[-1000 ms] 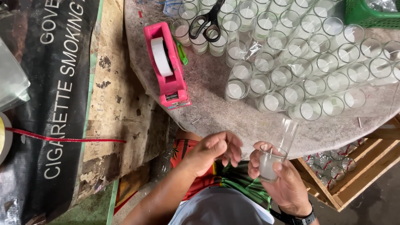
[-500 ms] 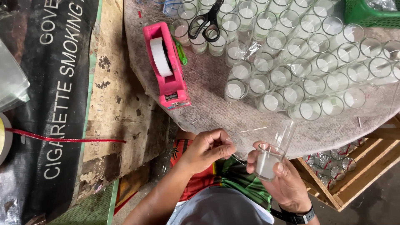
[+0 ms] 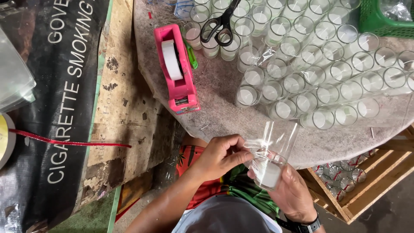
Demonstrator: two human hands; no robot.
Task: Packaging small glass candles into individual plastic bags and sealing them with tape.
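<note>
Right at the near edge, over the lap, the right hand cups a small glass candle, fingers wrapped around its lower wall and base, white wax showing inside. The left hand has its fingers pinched narrow on the edge of a clear plastic sleeve, which stands up out of the glass mouth and rises towards the desk rim. So both hands are occupied: one gripping glass, one nipping film. That glass looks rigid and smooth, probably slippery and certainly breakable if dropped, with a bit of weight from the wax; the firm hold around the lower body seems the sound place to take it. The sleeve is the opposite story, thin, limp and crinkly, likely to crease or slide, so a fingertip pinch at its open edge looks like the only real purchase. Further off, the round cloth-covered desk carries a packed cluster of filled candle glasses on the right, black scissors lying across some at the far side, and a pink tape dispenser to the left of them. A green basket sits at the far right corner, a wooden crate of wrapped pieces lies low on the right, and a red ribbon trails across the left.
</note>
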